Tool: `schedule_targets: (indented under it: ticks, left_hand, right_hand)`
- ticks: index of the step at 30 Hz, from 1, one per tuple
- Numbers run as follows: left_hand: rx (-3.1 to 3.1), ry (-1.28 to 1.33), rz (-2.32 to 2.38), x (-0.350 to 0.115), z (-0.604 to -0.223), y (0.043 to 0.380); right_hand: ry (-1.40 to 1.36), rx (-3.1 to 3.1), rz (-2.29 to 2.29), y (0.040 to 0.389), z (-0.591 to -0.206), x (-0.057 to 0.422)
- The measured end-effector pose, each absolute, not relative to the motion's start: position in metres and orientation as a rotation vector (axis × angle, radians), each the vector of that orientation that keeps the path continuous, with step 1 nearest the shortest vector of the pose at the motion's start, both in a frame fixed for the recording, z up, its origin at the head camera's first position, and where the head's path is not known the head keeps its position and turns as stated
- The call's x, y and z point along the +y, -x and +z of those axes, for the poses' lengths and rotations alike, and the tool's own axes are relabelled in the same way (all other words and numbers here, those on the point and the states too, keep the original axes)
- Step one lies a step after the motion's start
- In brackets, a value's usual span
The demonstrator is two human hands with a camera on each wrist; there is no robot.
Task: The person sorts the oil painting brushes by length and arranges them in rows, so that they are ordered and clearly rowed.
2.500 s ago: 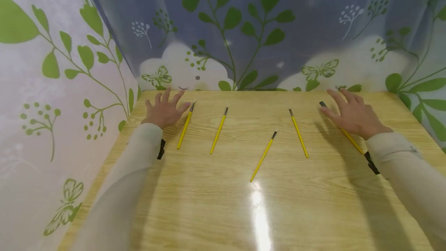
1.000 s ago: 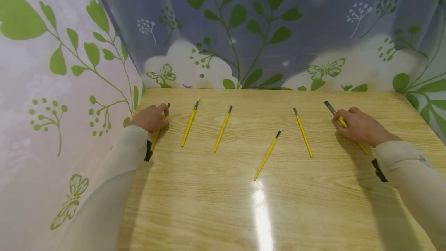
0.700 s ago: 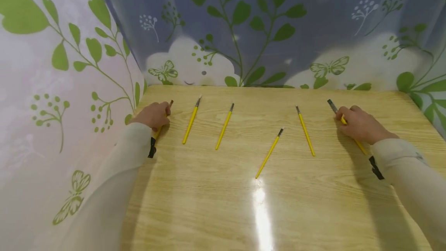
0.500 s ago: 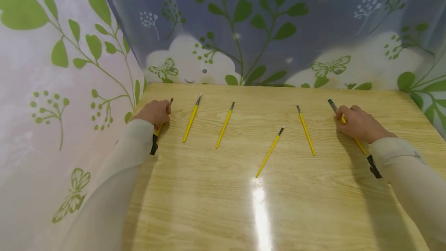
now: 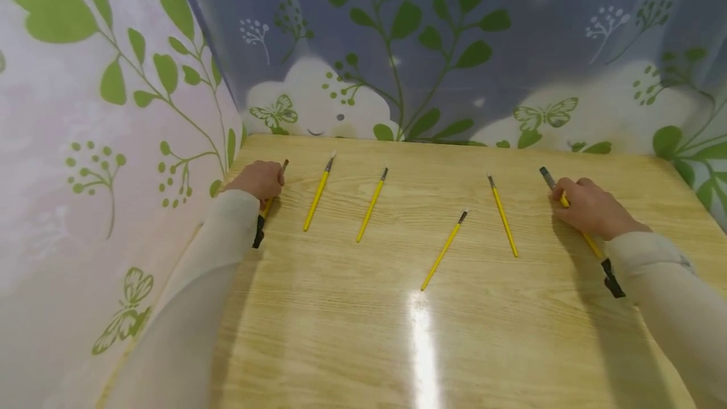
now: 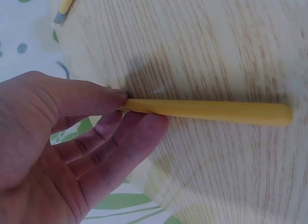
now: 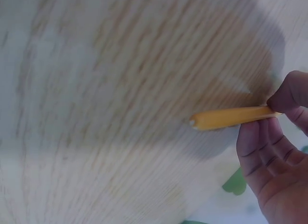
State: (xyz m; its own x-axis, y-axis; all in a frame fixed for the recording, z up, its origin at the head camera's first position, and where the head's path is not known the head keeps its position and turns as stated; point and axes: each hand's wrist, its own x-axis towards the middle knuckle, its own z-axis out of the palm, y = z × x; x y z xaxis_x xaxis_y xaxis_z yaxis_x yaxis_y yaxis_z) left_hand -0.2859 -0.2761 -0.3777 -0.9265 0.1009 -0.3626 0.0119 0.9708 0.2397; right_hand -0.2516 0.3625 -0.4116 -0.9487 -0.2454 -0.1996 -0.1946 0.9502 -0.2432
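My left hand [image 5: 260, 180] is at the table's far left corner, pinching a yellow paintbrush [image 6: 216, 112] between thumb and fingers. Its dark bristle tip pokes out past the knuckles in the head view. On the far right, my right hand [image 5: 591, 207] pinches a wider flat paintbrush [image 7: 226, 118] by its yellow handle, the grey bristle end pointing toward the back wall. Both handles lie close over the wood, and each brush is partly hidden by the hand. Nearest to the left hand is a thick yellow paintbrush [image 5: 319, 197]; nearest to the right is a thin one [image 5: 503, 218].
Two more thin paintbrushes lie between the hands, one left of centre [image 5: 372, 207] and one lower down [image 5: 443, 253]. The wooden table [image 5: 341, 320] meets a leaf-patterned curtain [image 5: 431, 55] at the back and a similar one [image 5: 130, 144] on the left.
From spread fingers, my left hand has moved left and taken hold of the leftmost paintbrush. My right hand has closed its fingers on the wide paintbrush. The head view has shifted slightly.
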Motion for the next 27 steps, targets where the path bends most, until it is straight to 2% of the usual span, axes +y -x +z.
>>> schedule_targets:
  ticks: [27]
  left_hand:
    - [2.761,-0.081,0.231,-0.268,-0.371,0.277]
  right_hand:
    - [0.285,2.861,-0.592,0.250,-0.395,0.287]
